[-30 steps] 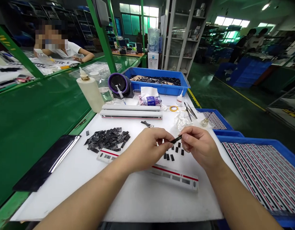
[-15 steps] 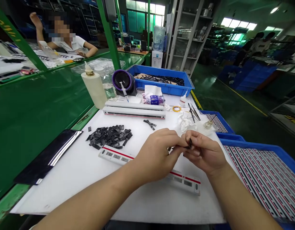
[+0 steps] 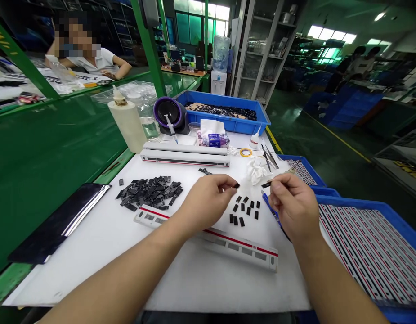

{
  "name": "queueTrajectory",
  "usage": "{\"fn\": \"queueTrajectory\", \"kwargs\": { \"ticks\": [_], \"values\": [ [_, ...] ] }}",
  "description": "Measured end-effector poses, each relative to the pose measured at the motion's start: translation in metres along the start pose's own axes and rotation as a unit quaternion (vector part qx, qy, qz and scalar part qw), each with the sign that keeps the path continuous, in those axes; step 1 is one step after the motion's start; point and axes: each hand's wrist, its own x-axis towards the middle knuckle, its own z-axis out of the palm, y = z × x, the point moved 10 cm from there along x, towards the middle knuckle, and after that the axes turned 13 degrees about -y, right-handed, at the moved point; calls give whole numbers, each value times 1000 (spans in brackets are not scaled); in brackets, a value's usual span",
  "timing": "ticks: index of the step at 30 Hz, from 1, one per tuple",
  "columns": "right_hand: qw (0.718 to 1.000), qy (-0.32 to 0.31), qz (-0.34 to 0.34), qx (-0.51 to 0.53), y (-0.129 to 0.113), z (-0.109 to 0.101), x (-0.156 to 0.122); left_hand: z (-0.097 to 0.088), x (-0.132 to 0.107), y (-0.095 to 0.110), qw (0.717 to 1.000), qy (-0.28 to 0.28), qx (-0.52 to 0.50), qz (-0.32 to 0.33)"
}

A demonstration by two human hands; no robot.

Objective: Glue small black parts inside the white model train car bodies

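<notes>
My left hand (image 3: 209, 198) pinches a small black plastic piece (image 3: 237, 185) between thumb and fingertips, above the table. In my right hand (image 3: 293, 202) a flat, dark strip-like piece (image 3: 266, 184) is gripped, its end poking out to the left. Between and below the hands lie several small black rectangles (image 3: 243, 207), spread apart. A white model train car side (image 3: 241, 247) with a red stripe and window openings lies under my left wrist, partly hidden by it. To the left is a heap of black pieces (image 3: 149, 193). A blue pen-like tool (image 3: 271, 209) lies partly behind my right hand.
Behind stand white train shells (image 3: 185, 157), a tissue pack (image 3: 212, 138), a syringe (image 3: 170, 128), a glue bottle (image 3: 255, 139) and tweezers (image 3: 271, 156). Blue trays of striped parts (image 3: 369, 252) flank the right edge. A co-worker (image 3: 93, 58) sits across at left.
My hands were together at one dark piece; now they are apart, each with a piece. My left hand has moved left, uncovering the small black rectangles. The view has shifted slightly.
</notes>
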Motion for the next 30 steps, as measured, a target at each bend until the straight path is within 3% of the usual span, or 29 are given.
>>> {"fn": "queueTrajectory", "kwargs": {
  "ticks": [2,4,5,7,9,11,14,16,19,22,25,27,30],
  "values": [
    [986,-111,88,-92,16,13,8,-13,-5,10,996,50,72,17],
    [939,-238,160,-188,33,33,5,-16,-7,16,996,55,56,40],
    [917,-281,182,-217,39,40,2,-15,-7,17,997,47,33,51],
    [894,-309,201,-256,45,47,-1,-12,-7,16,997,30,-31,67],
    [896,-284,202,-276,43,44,1,-7,-5,12,989,7,-123,79],
    [922,-230,178,-257,34,34,6,0,-3,10,972,-21,-213,92],
    [977,-161,98,-104,16,24,8,13,-1,11,947,-74,-290,112],
    [990,-130,42,18,7,21,6,17,0,11,941,-85,-307,117],
    [989,-92,-22,110,-2,20,0,15,0,8,963,-44,-246,103],
    [989,-62,-37,126,-4,18,-3,7,-6,16,991,7,-93,93],
    [983,-81,-24,161,-3,20,-1,13,-11,31,993,-33,17,112],
    [970,-112,-3,214,1,24,1,18,-14,39,986,-66,46,143],
    [939,-148,61,305,13,33,4,19,-18,48,976,-67,62,200]
  ]
}}
